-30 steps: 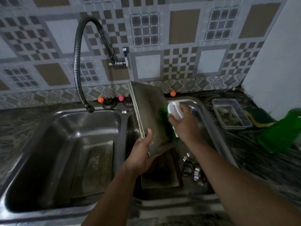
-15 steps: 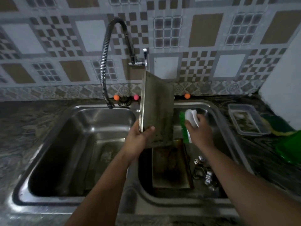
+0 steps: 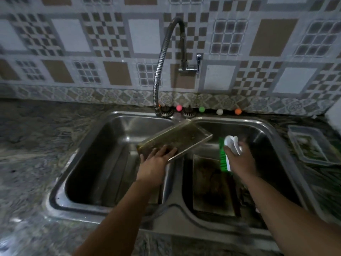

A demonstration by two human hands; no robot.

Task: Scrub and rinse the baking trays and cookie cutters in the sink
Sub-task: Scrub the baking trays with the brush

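The left hand (image 3: 156, 159) is gripping a grimy metal baking tray (image 3: 175, 140) by its near edge, fingers lying on its upper face, and is holding it tilted over the divider of the double stainless sink (image 3: 171, 211), so that the tray is spanning both basins with its far corner raised toward the right. The right hand (image 3: 239, 159) is clutching a scrub brush (image 3: 226, 154) with a white handle and green bristles, hanging over the right basin just beside the tray but not touching it. A second baking tray (image 3: 210, 185), darkly stained, is lying flat on the floor of the right basin under the brush. A flexible coiled faucet (image 3: 162, 60) is arching down from the tiled wall (image 3: 73, 43) toward the left basin. A clear plastic container (image 3: 310, 145) is sitting on the countertop (image 3: 36, 145) to the right of the sink.
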